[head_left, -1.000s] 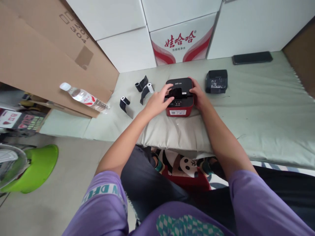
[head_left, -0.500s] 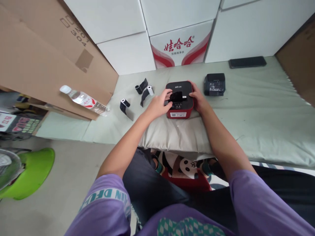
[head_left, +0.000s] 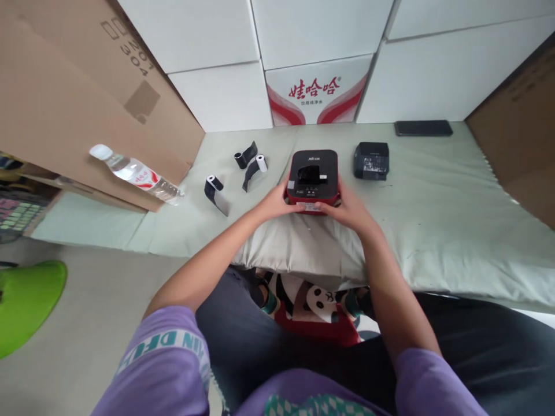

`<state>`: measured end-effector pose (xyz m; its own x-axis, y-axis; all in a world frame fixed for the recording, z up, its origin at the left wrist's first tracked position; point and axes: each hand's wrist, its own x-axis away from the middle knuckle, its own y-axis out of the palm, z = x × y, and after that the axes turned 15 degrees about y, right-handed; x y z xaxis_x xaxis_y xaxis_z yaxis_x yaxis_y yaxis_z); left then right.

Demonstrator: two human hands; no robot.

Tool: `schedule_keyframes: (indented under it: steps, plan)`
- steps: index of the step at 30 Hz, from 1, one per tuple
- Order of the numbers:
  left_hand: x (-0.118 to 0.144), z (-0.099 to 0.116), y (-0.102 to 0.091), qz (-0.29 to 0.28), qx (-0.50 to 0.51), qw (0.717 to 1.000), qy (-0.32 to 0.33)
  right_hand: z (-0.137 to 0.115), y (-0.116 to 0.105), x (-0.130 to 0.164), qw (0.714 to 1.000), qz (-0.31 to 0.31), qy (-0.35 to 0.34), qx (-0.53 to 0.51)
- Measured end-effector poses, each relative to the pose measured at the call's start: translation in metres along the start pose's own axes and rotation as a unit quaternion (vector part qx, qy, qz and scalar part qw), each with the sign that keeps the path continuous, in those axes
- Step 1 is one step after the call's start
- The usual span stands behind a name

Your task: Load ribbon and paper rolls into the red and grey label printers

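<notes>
1. One red-and-black device [head_left: 313,188] is seen on the green-covered surface [head_left: 437,225], directly before the person.
2. Its black top is turned upward and its labelled side toward the person; which axis is longer cannot be told.
3. Its sides are grasped by the left hand [head_left: 276,202] and right hand [head_left: 353,210], thumbs at the labelled side, other fingers partly hidden.
4. Three rolls [head_left: 262,163] and one bottle [head_left: 141,175] are counted leftward; one black unit [head_left: 372,161] and one flat black slab [head_left: 424,128], rightward.
</notes>
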<state>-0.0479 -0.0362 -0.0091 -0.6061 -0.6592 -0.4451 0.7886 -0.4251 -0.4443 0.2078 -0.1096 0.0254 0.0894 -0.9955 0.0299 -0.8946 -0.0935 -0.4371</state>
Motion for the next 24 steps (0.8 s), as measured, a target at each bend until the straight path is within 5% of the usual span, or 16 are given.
schedule_keyframes:
  steps: [3,9,13,20,24]
  plan:
    - [-0.030,-0.018,-0.009,0.039,-0.001,0.999,0.012,-0.002,-0.007,-0.032,0.996,0.055,-0.042,0.051]
    - [-0.128,-0.069,-0.037,0.096,0.037,0.993,0.052,-0.002,-0.032,-0.143,0.982,0.141,-0.094,0.082]
    - [-0.162,-0.100,-0.035,0.129,0.047,0.990,0.036,0.004,-0.033,-0.189,0.978,0.155,-0.085,0.107]
    - [-0.167,-0.131,-0.017,0.115,0.038,0.993,0.008,0.032,-0.022,-0.204,0.977,0.174,-0.035,0.122]
    - [-0.164,-0.130,-0.015,0.100,0.037,0.994,0.007,0.013,-0.015,-0.184,0.966,0.198,0.068,0.152]
